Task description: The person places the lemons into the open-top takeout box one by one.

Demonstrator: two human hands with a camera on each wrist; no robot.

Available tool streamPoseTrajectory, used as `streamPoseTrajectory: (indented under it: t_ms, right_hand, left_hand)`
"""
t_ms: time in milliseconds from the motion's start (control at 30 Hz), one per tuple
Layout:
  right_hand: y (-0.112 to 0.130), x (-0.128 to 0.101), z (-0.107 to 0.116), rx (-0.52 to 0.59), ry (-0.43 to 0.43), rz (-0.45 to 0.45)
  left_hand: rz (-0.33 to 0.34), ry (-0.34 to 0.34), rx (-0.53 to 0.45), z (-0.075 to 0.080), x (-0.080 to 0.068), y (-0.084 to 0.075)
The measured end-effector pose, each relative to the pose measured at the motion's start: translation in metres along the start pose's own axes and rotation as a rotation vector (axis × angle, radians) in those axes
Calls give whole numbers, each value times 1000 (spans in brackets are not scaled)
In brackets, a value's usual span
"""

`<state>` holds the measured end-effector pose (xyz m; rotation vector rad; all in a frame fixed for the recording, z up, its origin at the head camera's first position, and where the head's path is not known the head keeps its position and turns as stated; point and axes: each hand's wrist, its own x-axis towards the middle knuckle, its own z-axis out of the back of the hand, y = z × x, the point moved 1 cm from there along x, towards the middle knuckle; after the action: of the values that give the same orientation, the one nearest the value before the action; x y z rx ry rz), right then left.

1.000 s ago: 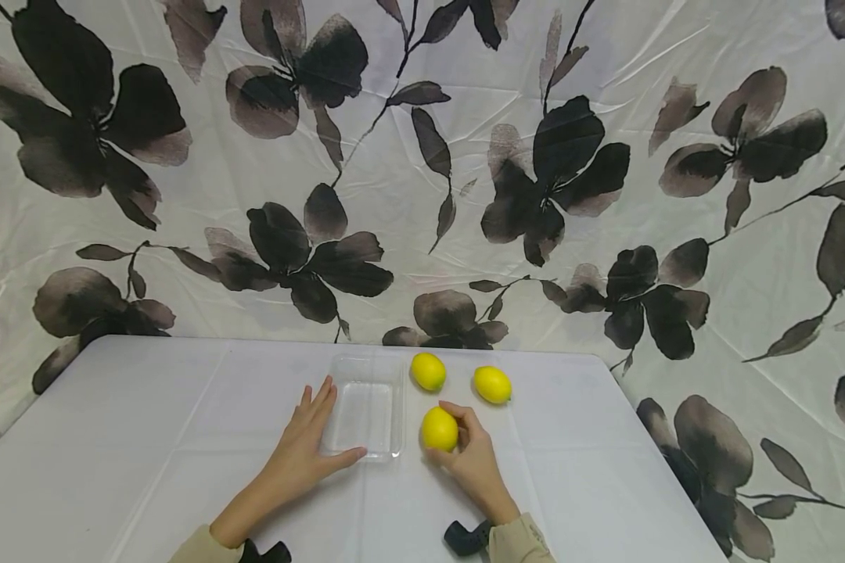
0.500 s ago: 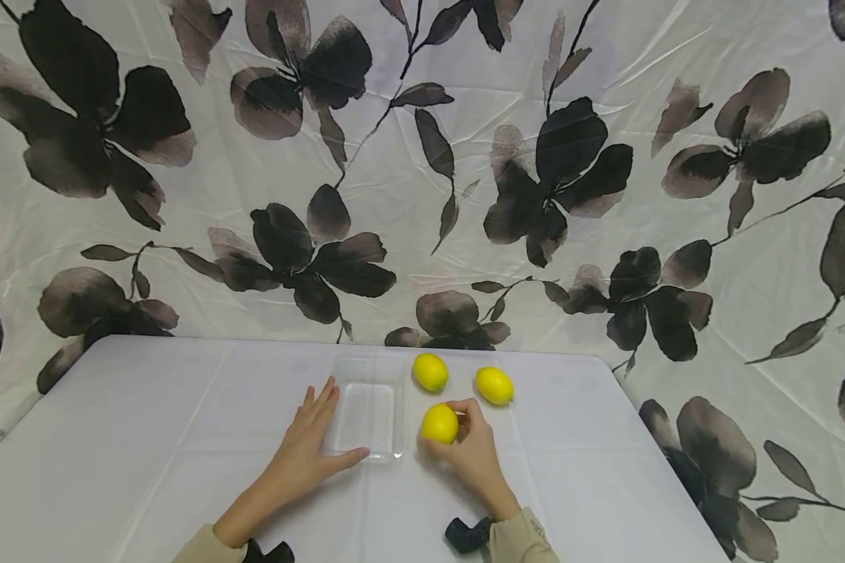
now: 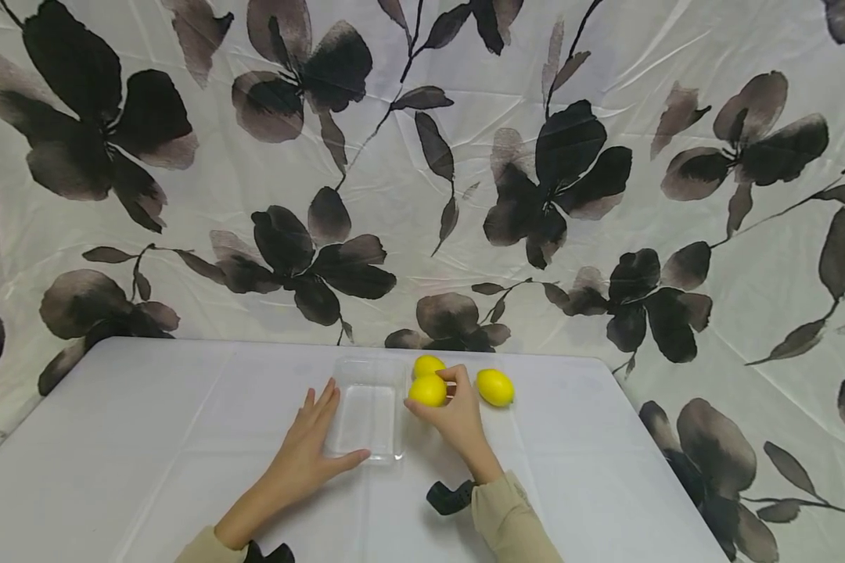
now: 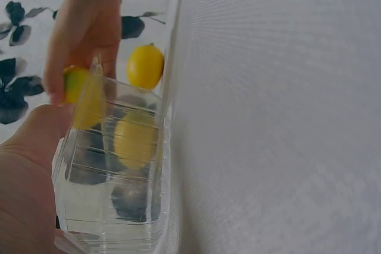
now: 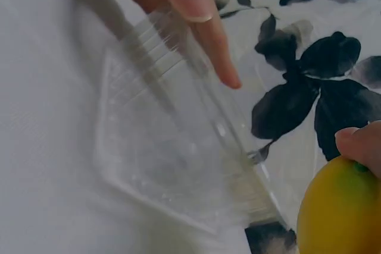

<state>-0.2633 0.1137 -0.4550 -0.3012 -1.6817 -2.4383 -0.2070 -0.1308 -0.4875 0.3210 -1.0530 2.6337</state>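
My left hand point(image 3: 315, 435) lies flat on the white table beside a clear plastic tray point(image 3: 366, 438), with straight fingers along its left side and the thumb at its front edge. My right hand point(image 3: 459, 416) grips a yellow lemon point(image 3: 427, 390) just right of the tray's far right corner. In the right wrist view that lemon point(image 5: 336, 213) fills the lower right, with the tray point(image 5: 172, 171) beyond it. A second lemon point(image 3: 428, 363) lies right behind the held one, partly hidden. The third lemon point(image 3: 495, 387) rests on the table to the right of my hand.
The white table point(image 3: 148, 438) ends at a right edge point(image 3: 648, 438) and meets a draped white cloth with dark flowers point(image 3: 394, 195) at the back. A black strap point(image 3: 447, 497) sits at my right wrist. Nothing lies inside the tray.
My right hand has carried the lemon away from me and slightly left, from the table in front of the other two lemons to beside the tray's far right corner. The left hand stayed put.
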Motion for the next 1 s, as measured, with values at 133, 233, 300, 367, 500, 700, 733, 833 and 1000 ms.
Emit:
streamPoseTrajectory:
  t_ms: [133, 233, 300, 367, 500, 700, 733, 833, 1000]
  right_hand:
    - [15, 10, -10, -17, 52, -9]
    - [25, 17, -18, -33, 100, -23]
    - [30, 22, -22, -57, 128, -34]
    - [34, 26, -25, -75, 159, -56]
    - [41, 33, -32, -115, 217, -108]
    - [51, 43, -43, -248, 258, -112]
    - [53, 45, -45, -284, 266, -109]
    - [57, 48, -51, -374, 297, -112]
    - [64, 50, -61, -452, 357, -145]
  left_hand:
    - [3, 3, 6, 0, 0, 2]
    - [-1, 0, 5, -1, 1, 3]
    - [-6, -3, 3, -2, 1, 4]
    - [-7, -2, 4, -3, 1, 4]
    - [-7, 0, 7, -3, 0, 5]
    - [-10, -6, 15, -1, 1, 5]
    - [-11, -6, 12, -1, 1, 5]
    - [-11, -4, 1, -1, 1, 6]
    - [-8, 6, -10, -1, 1, 6]
